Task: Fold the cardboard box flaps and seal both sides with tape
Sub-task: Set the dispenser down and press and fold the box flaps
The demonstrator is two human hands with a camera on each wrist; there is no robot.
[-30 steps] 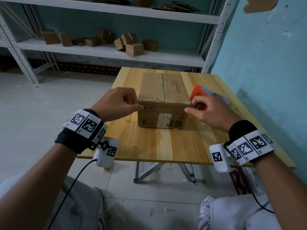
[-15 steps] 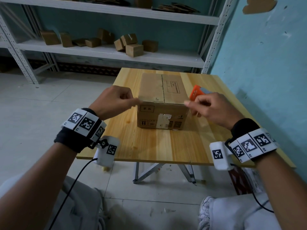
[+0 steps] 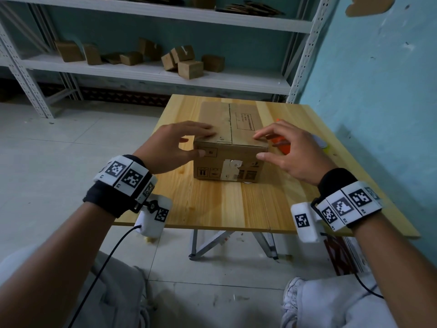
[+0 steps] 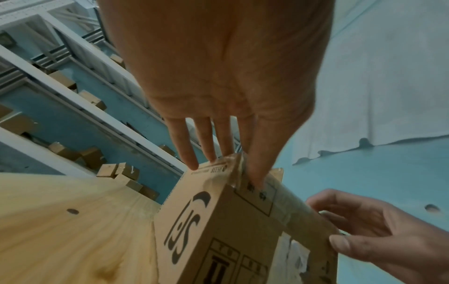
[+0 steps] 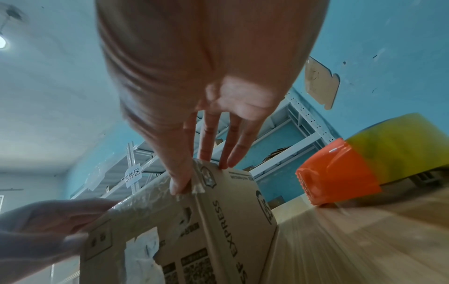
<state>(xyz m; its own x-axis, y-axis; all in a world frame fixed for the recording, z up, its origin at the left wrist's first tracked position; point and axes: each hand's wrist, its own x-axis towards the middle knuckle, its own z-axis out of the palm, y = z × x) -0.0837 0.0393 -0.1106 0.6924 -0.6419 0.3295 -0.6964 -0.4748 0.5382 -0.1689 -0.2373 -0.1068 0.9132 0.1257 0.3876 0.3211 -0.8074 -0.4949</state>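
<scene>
Box (image 3: 230, 147) under both hands' fingers (image 3: 203, 131)

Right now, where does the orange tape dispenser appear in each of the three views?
Head: the orange tape dispenser shows right of centre, mostly hidden behind the right hand.
Left wrist: it is not in this picture.
Right wrist: it stands at the right edge, on the table.
Shared landmark: the cardboard box, just left of the dispenser.

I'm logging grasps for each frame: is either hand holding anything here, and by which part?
Nothing is gripped. The left hand and right hand lie open, straight fingers pressing the near top corners of the brown cardboard box.
</scene>
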